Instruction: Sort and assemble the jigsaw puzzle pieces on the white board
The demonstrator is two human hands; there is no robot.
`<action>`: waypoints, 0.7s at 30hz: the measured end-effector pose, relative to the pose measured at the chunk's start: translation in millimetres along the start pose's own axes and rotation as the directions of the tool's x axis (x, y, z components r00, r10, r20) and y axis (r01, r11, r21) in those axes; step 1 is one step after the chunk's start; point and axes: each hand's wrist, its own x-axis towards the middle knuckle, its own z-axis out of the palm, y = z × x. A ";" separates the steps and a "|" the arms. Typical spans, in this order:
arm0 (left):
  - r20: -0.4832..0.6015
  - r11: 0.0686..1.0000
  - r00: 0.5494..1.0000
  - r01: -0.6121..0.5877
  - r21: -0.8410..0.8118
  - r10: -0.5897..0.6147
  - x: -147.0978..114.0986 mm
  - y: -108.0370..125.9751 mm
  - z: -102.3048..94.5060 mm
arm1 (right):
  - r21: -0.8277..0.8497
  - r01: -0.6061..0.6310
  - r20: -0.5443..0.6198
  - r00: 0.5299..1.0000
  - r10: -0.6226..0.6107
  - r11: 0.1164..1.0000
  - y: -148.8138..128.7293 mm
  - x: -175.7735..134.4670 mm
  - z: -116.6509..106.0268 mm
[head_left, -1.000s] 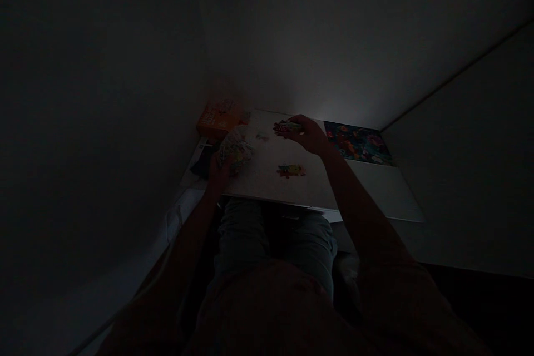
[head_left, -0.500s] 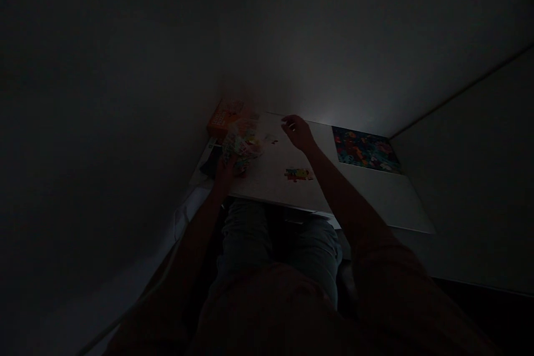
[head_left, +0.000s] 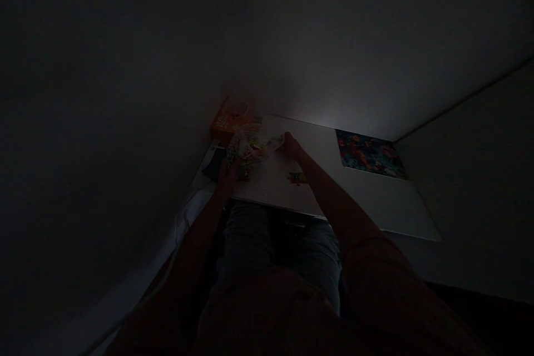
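The left hand point(head_left: 227, 171) has its thumb and fingers curled around the lower left side of a clear, crinkled plastic bag filled with small multicoloured pieces point(head_left: 246, 150), which sits over the left part of a long, white, flat-topped desk point(head_left: 387, 194). The right hand point(head_left: 291, 146) is just to the right of the bag, its fingers drawn nearly together at a small pale item point(head_left: 274, 143); it is too dark to tell whether they have hold of it or only touch it. Nearer the desk's front edge, below the right hand, a small cluster of yellow and orange-brown jigsaw pieces point(head_left: 296, 178) lies flat, its right end hidden by the right forearm. Past the bag, toward the desk's far left corner, stands an orange cardboard box with pale lettering point(head_left: 225, 123). A dark, soft-looking item point(head_left: 212, 164) lies just left of the left hand, near the desk's left edge. Well apart from both hands, by the desk's far right corner, a dark rectangular sheet with a colourful printed picture point(head_left: 371, 154) lies flat along the back edge. The person's legs in blue-grey trousers point(head_left: 249, 233) reach under the front edge.
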 end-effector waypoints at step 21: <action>0.073 0.990 0.988 -0.137 0.003 0.137 20.2 -35.1 -12.6 | 0.118 0.180 -0.304 0.943 -0.137 0.977 4.5 -108.0 -65.7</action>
